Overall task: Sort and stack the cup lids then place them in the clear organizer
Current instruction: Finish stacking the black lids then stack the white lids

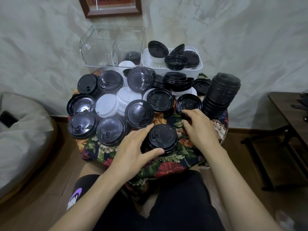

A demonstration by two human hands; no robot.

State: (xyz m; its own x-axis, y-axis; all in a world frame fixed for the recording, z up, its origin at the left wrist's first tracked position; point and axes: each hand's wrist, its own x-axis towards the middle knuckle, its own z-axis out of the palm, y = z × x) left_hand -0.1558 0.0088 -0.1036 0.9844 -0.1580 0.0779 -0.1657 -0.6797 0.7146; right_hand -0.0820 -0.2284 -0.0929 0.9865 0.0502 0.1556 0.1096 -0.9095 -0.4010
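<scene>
The table is strewn with black and white cup lids. A few black ones are seen in the clear organizer; more are heaped in the white tub beside it. A short lid stack is grasped by the left hand; a single black lid is touched by the relaxed fingers of the right hand.

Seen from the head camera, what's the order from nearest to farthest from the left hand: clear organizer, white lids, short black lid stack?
1. Front centre: short black lid stack, gripped by the left hand.
2. Middle left: white lids.
3. Back left: clear organizer.
</scene>
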